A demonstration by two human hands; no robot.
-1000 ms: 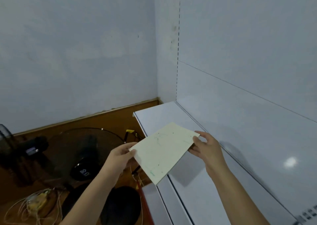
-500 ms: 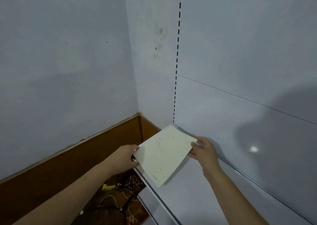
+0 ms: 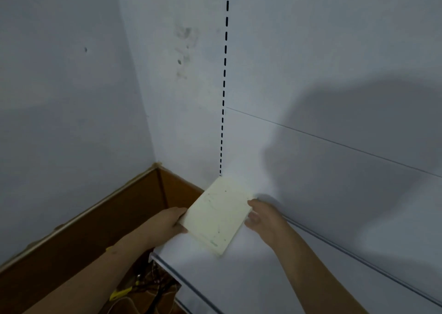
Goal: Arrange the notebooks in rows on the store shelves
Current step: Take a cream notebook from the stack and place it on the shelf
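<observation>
At the far left corner of the white shelf, your cream notebook lies close to flat, its far corner reaching the foot of the slotted upright where the back panel meets the side wall. Whether the cover rests fully on the shelf or sits slightly lifted, you cannot tell from this angle. Your left hand grips the notebook's left edge, thumb on top and fingers curled under it, at the shelf's left edge. Your right hand holds the opposite long edge, fingers bent against it, thumb near the upper right corner. The near corner of the notebook points toward the shelf's front edge. Beyond the left edge, lower down, a brown wooden skirting runs along the wall, and tangled cables with a yellow piece lie on the floor below your left forearm.
</observation>
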